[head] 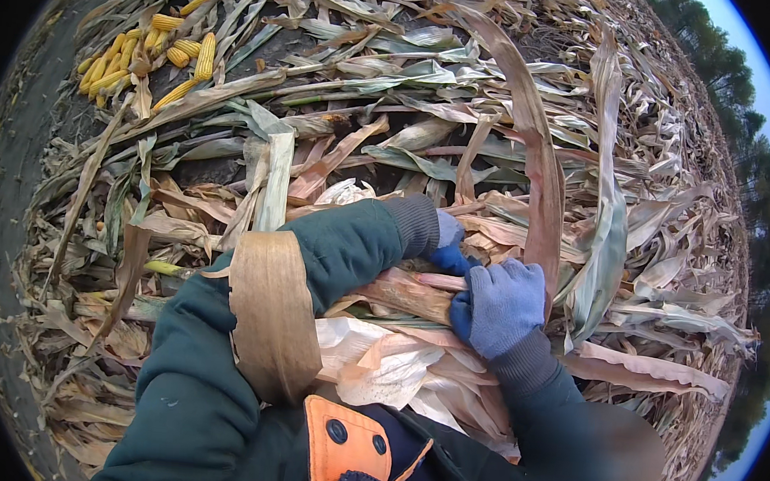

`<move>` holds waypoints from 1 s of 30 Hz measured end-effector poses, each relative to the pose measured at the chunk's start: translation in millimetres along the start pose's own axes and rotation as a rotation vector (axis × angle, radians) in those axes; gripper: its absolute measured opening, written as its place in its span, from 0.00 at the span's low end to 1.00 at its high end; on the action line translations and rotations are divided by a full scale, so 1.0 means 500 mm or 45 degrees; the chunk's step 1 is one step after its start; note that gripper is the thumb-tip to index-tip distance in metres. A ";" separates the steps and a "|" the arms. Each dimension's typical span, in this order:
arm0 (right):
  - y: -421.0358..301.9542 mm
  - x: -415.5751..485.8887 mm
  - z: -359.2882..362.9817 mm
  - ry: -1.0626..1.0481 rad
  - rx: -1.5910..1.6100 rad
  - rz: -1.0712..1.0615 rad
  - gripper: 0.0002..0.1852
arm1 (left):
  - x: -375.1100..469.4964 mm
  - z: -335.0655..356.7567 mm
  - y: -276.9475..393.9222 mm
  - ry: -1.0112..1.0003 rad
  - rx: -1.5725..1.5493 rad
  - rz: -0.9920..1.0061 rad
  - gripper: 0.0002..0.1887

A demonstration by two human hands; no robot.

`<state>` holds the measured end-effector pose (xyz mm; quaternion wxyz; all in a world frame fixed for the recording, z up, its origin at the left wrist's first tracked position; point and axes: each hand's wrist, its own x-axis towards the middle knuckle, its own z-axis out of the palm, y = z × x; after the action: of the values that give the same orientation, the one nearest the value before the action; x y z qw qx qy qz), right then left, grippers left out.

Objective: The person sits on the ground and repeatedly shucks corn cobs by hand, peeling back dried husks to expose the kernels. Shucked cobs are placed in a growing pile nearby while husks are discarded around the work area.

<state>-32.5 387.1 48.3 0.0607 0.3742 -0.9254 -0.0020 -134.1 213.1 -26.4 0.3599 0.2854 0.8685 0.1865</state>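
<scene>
My right hand, in a light-blue knit glove with a darker blue coated palm, is closed around a dry corn stalk with its husk. Just left of it and slightly farther off, my left hand, gloved alike, reaches in at the same stalk; its fingers are partly hidden behind my right hand and the leaves, so its hold cannot be told. A long dry corn leaf arches up beyond my right hand. Another broad brown leaf lies across my left sleeve. Pale open husks spread below the stalk.
Husked yellow corn ears lie in a heap at the upper left. Cut stalks and dry leaves cover the ground around me. Bare dark soil runs along the left edge. Trees stand at the far right.
</scene>
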 end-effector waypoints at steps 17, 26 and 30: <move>-0.009 0.241 -0.096 -1.127 0.083 0.024 0.35 | -0.444 0.086 -0.482 1.802 -2.341 0.608 0.37; -0.302 0.731 0.080 -0.320 1.728 0.523 0.39 | -0.293 0.063 -0.434 1.475 -2.508 0.796 0.41; -0.318 0.717 0.221 -0.035 2.431 0.599 0.34 | -0.312 0.110 -0.427 1.760 -2.049 0.086 0.47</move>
<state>-190.5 19.8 -29.6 -0.2790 0.0722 -0.5896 0.7545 -80.8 -42.3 -95.4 -0.1346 -0.1809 0.4966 0.8382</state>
